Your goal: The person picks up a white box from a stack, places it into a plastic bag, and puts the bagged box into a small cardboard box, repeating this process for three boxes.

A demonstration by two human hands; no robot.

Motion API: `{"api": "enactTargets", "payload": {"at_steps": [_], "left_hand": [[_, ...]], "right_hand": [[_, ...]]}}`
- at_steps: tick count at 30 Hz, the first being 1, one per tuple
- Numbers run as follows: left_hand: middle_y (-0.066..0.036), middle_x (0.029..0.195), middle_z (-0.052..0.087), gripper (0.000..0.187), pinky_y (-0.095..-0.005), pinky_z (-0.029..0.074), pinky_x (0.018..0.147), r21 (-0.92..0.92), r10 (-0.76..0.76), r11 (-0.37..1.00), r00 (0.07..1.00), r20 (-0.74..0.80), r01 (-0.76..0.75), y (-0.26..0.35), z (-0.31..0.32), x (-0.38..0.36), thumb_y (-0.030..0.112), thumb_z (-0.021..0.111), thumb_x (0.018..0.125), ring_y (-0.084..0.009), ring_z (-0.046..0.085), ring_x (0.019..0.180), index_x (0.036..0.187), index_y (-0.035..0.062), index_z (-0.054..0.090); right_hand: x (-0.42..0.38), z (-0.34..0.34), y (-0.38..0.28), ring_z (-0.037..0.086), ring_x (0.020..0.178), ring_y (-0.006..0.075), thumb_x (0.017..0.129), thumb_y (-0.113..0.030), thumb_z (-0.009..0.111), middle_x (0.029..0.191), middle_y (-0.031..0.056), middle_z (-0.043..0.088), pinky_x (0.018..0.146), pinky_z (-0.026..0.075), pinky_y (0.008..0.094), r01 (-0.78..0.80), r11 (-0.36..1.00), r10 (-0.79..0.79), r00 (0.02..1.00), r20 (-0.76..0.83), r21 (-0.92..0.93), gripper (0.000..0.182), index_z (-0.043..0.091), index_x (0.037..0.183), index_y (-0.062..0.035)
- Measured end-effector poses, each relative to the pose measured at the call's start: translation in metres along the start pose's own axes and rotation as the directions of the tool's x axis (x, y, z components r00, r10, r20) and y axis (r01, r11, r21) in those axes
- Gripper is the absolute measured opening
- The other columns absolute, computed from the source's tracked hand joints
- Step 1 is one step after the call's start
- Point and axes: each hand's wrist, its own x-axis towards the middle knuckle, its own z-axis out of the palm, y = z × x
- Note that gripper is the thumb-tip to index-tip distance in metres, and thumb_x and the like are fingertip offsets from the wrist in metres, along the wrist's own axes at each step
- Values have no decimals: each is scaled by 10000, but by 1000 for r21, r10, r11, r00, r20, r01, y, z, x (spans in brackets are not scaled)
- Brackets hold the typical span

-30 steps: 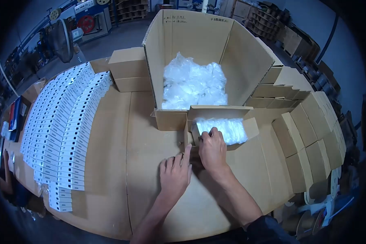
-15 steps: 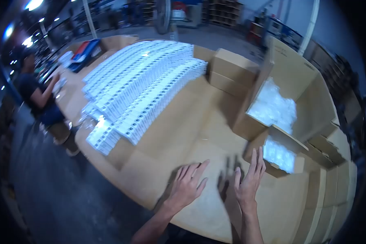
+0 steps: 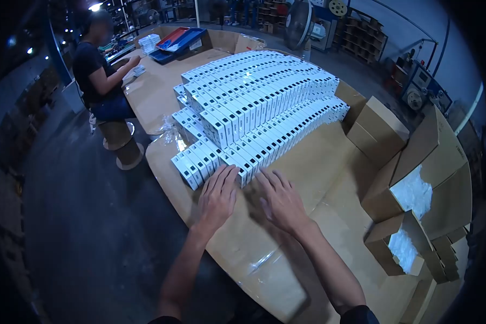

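Rows of small white boxes stand packed on edge, in stacked tiers, on the cardboard-covered table. My left hand reaches the near end of the lowest front row, its fingers stretched out and overlapping the end boxes. On the other side of that row's near corner is my right hand, fingers spread, with the fingertips right by the boxes' side. Neither hand has a box lifted in it. A short group of white boxes lies just left of my left fingertips.
Cardboard boxes line the right edge; an open carton and a smaller carton hold clear plastic packaging. A seated person works at the far left beside blue and red trays. Crumpled clear plastic lies at the left edge.
Both hands have moved forward and left from above the bare table to the near end of the white boxes. The view has swung left.
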Motion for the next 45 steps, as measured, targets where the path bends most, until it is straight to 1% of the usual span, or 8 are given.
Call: {"api": "enactTargets", "payload": {"at_steps": [10,17,25,29,32,33,36,45], "left_hand": [[-134,1302,614,511,-444,479,1065,1,47,999,999,-24,-47,-25,9,4,3,667,908,-312,565,1310,1407,58,574],[-86,1122,584,353,-423,503,964,66,70,996,996,-54,-67,-30,-1,-4,-8,795,762,-290,602,1135,1106,63,754],[-127,1144,576,409,-482,540,944,-105,55,992,988,-144,-70,-5,-11,-34,-116,791,666,-351,587,1188,1037,44,731],[-113,1112,591,411,-441,550,931,-180,173,960,962,-212,-212,40,-16,-24,-115,804,671,-347,606,1132,1045,30,716],[-115,1102,593,411,-463,547,930,-231,291,906,919,-267,-354,85,-12,-7,-101,813,673,-347,608,1107,1045,37,706],[-112,1095,597,401,-485,546,922,-244,315,892,910,-268,-381,101,-7,-3,-83,824,671,-341,608,1085,1026,44,687],[-114,1113,595,393,-483,542,892,-349,405,793,860,-311,-500,152,14,10,-53,843,688,-354,611,1064,1010,72,655],[-128,1070,607,336,-418,564,872,-762,537,484,834,-129,-430,305,37,74,83,876,778,-315,648,975,1014,37,642]], "right_hand": [[38,21,4,464,1370,360,918,-128,624,1531,91,486,1036,424,498,42,994,-45,999,-30,-105,555,501,1459,-134],[39,25,1,446,1382,378,912,-102,615,1545,138,458,1034,426,512,23,999,-25,999,-41,-28,533,526,1438,-115],[8,-25,-9,402,1411,449,925,-90,611,1571,244,380,1106,397,561,-110,981,113,993,-12,161,734,323,1600,-114],[-40,-66,5,506,1336,437,966,-155,652,1532,276,424,1068,456,513,-150,902,173,985,-19,404,740,306,1619,-131],[-83,-113,2,617,1223,346,994,-237,679,1475,267,502,997,514,414,-445,482,381,882,276,755,740,308,1619,-99],[-104,-102,14,648,1107,221,1028,-243,660,1371,183,588,929,532,337,-310,489,334,930,154,815,692,328,1614,-83],[-146,-130,14,621,1073,172,1059,-211,613,1285,114,603,926,523,327,-219,260,328,936,127,941,621,353,1610,-89],[-267,-219,50,738,874,145,1059,-70,551,1127,89,675,681,599,242,-188,379,684,717,-138,906,213,670,1226,-13]]}}
